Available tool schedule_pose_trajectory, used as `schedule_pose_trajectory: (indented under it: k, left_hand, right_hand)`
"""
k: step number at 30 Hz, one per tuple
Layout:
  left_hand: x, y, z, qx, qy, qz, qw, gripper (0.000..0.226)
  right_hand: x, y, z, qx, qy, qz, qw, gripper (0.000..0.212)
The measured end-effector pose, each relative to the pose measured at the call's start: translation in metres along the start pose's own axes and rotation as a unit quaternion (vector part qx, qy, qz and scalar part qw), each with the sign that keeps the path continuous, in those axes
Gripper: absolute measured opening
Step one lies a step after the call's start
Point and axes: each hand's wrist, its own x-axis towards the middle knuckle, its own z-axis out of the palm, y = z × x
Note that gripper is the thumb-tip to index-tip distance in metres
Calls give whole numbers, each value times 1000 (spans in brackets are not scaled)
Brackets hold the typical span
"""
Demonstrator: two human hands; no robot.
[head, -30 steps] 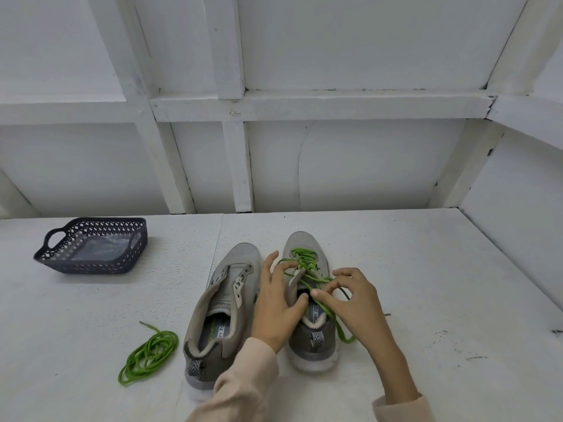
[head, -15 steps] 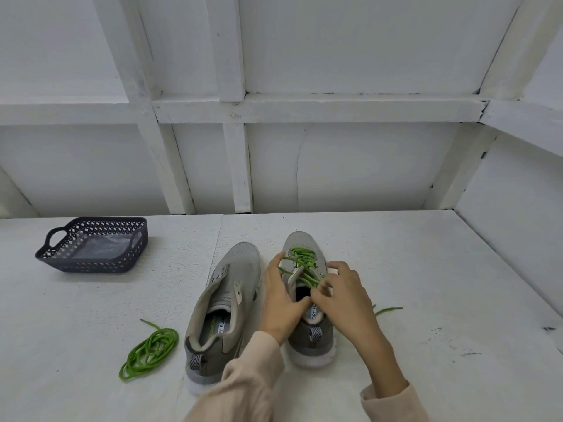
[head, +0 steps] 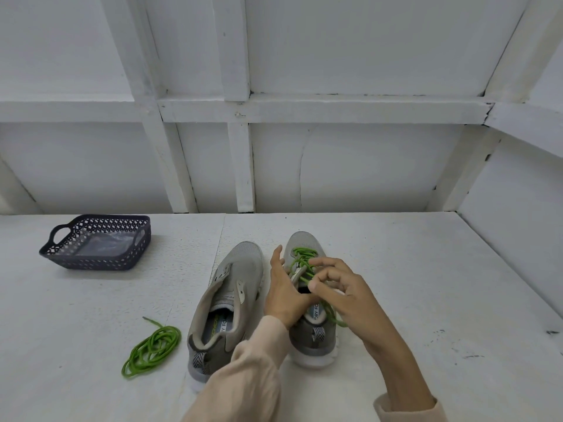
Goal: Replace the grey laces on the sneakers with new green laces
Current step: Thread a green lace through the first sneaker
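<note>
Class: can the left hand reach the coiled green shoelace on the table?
Probably yes: the coiled green shoelace lies uncovered beside the unlaced grey sneaker; the left hand must release the half-laced sneaker.

Both arms wear loose, pale beige long sleeves of soft fabric. The left sleeve reaches the wrist behind the grip; the right sleeve ends well back, leaving the forearm bare.

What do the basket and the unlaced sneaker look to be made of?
Basket: probably moulded plastic, dark, matte, given its regular lattice holes and cut-out handles. Unlaced sneaker: grey knit-like mesh upper, from the fine speckled weave; white sole looks like foam or rubber, unclear which.
</note>
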Motion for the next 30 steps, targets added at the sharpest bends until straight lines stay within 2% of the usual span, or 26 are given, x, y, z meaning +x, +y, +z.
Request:
schedule_pose_trajectory:
  k: [4, 10, 14, 21, 25, 30]
  left_hand:
    - [-1, 3, -2, 16, -1, -17, 1000, 123]
    - [3, -5, -1, 50, -1, -12, 999, 104]
    - [11, -16, 3, 54, 15, -24, 998, 87]
    - [1, -2, -7, 93, 10, -8, 996, 91]
    - [-3, -2, -8, 114, 12, -7, 993, 71]
    - [-5, -4, -7, 148, 8, -22, 989, 69]
  right_hand:
    - [-8, -8, -3, 58, -63, -20, 996, 13]
    - [-11, -11, 0, 5, -126, -11, 992, 13]
    - [-12, -8, 1, -11, -132, -10, 991, 9]
    - [-16, -20, -3, 19, -148, -8, 989, 13]
    - [-16, -20, 0, 19, -153, -8, 988, 22]
    - [-19, -23, 5, 14, -153, -39, 987, 12]
